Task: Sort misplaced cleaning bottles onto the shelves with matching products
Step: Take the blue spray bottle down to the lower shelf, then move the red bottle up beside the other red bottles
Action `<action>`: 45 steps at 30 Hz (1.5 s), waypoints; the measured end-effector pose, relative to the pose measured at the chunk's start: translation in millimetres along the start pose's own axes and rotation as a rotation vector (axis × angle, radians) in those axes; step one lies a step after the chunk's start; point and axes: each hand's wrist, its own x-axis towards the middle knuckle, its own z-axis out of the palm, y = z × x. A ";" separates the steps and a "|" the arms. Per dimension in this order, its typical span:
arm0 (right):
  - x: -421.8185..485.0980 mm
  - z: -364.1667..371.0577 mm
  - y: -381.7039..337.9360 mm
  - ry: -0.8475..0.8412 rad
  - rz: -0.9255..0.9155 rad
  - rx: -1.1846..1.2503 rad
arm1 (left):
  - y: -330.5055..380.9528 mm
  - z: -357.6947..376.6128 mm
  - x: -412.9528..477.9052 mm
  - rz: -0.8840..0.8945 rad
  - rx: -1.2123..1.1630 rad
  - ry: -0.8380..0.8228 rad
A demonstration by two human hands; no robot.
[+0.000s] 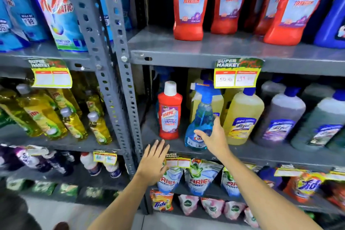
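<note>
A small red Harpic bottle [169, 112] with a white cap stands upright on the middle shelf [261, 152], left of a blue Colin spray bottle [199, 123]. My right hand [214, 136] is spread around the spray bottle's lower body, fingers apart, touching or nearly touching it. My left hand [154, 162] hovers open below the red bottle, in front of the shelf edge, holding nothing. Large red Harpic bathroom cleaner bottles [188, 3] stand in a row on the shelf above.
Yellow floor-cleaner bottles [242, 115] and grey ones [280, 117] fill the middle shelf to the right. A grey slotted upright [121, 80] divides the racks. Yellow dish-liquid bottles [43, 114] lie at the left. Ariel pouches [199, 177] hang below. Price tags [236, 78] stick out.
</note>
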 end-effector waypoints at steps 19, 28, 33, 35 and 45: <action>-2.9 1.5 15.4 0.116 -0.019 -0.103 | -2.1 9.6 -1.8 0.014 0.005 0.027; -20.4 30.4 -51.4 0.171 -0.388 -0.118 | -3.3 10.0 -2.3 0.031 0.002 0.058; -3.8 72.4 -65.1 -0.016 -0.121 -0.092 | -0.9 9.0 -2.3 0.018 0.064 0.042; 11.0 82.9 -70.1 0.002 0.008 -0.006 | 1.1 5.9 -0.8 0.019 0.078 0.029; 57.2 87.3 -70.1 0.035 0.104 0.180 | -7.1 -21.5 16.6 0.046 0.099 0.067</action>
